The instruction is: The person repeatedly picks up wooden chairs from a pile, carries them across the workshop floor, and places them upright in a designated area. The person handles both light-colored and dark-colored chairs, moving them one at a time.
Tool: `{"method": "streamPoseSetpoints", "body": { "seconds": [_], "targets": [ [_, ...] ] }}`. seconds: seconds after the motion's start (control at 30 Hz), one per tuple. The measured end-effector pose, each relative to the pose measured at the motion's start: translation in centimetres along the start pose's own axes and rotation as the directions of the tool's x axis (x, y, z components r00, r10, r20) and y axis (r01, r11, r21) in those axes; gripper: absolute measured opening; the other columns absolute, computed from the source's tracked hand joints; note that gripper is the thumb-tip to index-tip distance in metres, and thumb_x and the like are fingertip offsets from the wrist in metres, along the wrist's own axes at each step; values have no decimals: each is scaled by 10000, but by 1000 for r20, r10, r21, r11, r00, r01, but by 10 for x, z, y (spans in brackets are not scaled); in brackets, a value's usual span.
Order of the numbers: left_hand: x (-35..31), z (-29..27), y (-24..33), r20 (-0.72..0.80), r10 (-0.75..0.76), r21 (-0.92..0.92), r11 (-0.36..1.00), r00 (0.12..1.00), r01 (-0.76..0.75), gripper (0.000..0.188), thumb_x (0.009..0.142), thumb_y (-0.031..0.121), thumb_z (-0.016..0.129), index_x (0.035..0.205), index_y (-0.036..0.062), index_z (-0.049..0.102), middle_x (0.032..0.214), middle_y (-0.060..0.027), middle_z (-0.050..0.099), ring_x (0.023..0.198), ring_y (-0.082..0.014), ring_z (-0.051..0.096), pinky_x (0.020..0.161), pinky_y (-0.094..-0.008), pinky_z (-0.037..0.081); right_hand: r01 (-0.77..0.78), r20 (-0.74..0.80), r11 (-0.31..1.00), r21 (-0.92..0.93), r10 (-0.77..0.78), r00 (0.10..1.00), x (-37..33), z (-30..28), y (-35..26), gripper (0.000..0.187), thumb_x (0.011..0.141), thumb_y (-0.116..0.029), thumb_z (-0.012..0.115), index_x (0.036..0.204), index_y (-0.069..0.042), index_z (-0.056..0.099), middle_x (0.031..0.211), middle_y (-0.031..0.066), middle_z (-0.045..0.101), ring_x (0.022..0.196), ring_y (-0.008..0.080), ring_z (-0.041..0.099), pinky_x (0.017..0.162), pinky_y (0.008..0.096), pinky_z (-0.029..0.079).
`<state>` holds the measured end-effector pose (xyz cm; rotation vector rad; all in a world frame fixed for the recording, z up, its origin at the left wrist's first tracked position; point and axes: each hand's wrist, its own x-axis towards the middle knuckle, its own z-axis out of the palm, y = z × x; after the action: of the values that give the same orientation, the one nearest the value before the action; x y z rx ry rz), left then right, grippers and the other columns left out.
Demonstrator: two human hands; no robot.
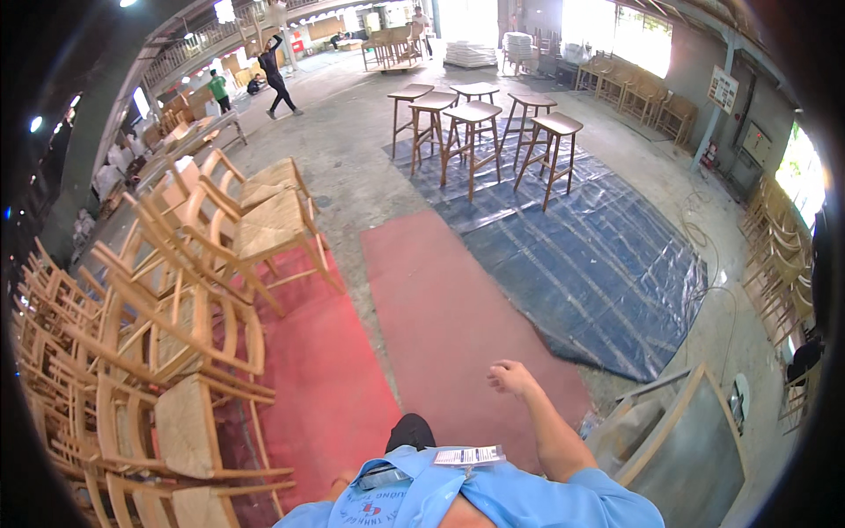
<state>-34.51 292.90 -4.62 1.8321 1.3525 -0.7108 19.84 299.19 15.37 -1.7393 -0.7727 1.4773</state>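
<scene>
Right hand (510, 377) hung loosely curled, grasping nothing, over red mat (440, 308), near edge of blue tarp (598, 255). Left hand not seen. Nearest item: wooden frame with grey panel (687, 440) at lower right, apart from hand. Judged: no handling under way; chairs (185, 299) already stacked at left, stools (475, 123) grouped on tarp, untouched. Containers: none discernible near hand; contents not assessable. Other persons far off, top left.
</scene>
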Motion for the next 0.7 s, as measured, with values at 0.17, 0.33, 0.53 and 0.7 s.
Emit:
{"method": "streamPoseSetpoints", "body": {
  "seconds": [0.17,0.33,0.53,0.7],
  "targets": [
    [105,-80,-7,116,-164,-157,971,980,181,280,808,255,551,944,49,683,970,-177,665,919,-328,641,786,-440,504,82,-113,996,-24,-84,990,163,-57,-73,394,887,-224,546,1210,3,536,1017,132,646,885,212,629,709,326,512],
    [242,-263,3,-3,80,297,952,997,-75,265,783,223,564,937,47,689,987,-184,660,953,-345,632,833,-452,496,-331,-256,803,-496,229,939,257,-105,-35,250,850,-208,567,836,33,630,757,146,638,614,236,619,558,362,492],
    [385,-602,130,-521,-183,-670,692,834,-267,431,835,317,557,1071,-40,603,937,-179,669,874,-277,640,769,-382,497,-453,-316,853,257,518,795,263,-100,2,248,856,-167,570,946,61,612,818,168,630,659,292,628,515,402,494],
    [476,-774,228,-570,-38,-670,601,821,-437,354,839,234,594,1083,-22,610,881,-131,673,752,-190,648,678,-310,516,-617,-239,787,-13,597,766,323,-107,16,213,877,-122,552,964,58,625,859,164,640,702,276,628,569,434,495]
  ]
}}
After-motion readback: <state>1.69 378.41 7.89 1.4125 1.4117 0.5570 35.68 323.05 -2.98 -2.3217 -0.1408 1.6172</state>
